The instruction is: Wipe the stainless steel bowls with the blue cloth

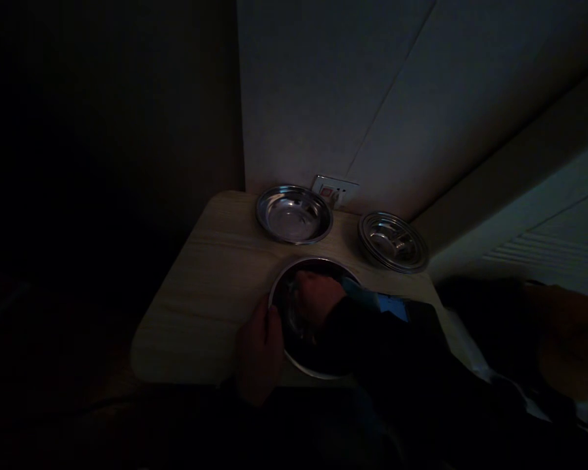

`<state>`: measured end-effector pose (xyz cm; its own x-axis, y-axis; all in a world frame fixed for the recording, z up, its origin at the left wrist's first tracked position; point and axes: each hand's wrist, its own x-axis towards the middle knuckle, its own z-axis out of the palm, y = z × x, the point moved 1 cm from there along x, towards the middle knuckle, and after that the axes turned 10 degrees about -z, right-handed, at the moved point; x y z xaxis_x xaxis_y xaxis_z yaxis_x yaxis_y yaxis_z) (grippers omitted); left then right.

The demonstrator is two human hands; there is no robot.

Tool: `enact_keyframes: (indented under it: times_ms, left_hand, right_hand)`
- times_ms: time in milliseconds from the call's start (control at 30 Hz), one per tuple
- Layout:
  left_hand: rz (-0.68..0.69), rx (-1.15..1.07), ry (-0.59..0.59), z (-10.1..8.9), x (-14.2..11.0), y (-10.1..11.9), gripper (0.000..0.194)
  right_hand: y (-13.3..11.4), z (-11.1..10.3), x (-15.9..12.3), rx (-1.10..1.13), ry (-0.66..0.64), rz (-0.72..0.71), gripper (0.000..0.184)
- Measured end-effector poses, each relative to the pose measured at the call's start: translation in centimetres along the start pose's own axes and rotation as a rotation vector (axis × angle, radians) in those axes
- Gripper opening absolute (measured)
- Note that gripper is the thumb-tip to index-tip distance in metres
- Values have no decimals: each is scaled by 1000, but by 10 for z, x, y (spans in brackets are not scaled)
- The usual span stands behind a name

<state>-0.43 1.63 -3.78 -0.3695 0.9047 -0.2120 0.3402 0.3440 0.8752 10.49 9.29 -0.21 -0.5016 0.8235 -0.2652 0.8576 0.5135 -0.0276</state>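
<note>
A large round bowl (313, 375) with a pale rim stands near the table's front edge, its inside dark. My left hand (259, 352) grips the bowl's left rim, the thumb against the edge. Down inside the bowl is my right hand (319, 295), fingers closed and pointing left. Dim light and blur hide what they hold. Something shiny, too dark to name, lies in the bowl under the fingers. My dark right sleeve (372, 346) crosses the bowl's right side and covers part of it.
Behind the bowl, a shallow steel dish (291, 222) sits on the wooden table (191, 294). Stacked steel bowls (393, 243) stand at the back right. A wall socket (334, 189) is just behind. A lit screen (392, 307) shows beyond my right sleeve.
</note>
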Motion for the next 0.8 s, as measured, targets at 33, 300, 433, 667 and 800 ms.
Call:
enact_keyframes:
  times_ms: [33, 300, 433, 667, 800]
  left_hand:
    - [-9, 2, 19, 1, -1, 0, 39]
    - [-29, -11, 51, 6, -2, 2, 40]
    - [-63, -1, 88, 9, -1, 2, 41]
    - [-91, 45, 90, 10, -7, 5, 43]
    - [-77, 74, 88, 7, -11, 5, 41]
  right_hand:
    - [5, 0, 0, -27, 10, 44, 22]
    - [10, -1, -3, -16, 19, -26, 24]
    - [-14, -4, -16, 53, -36, -250, 24]
    - [-4, 6, -55, 125, -229, -378, 26]
    - [-11, 6, -38, 82, -75, -321, 30]
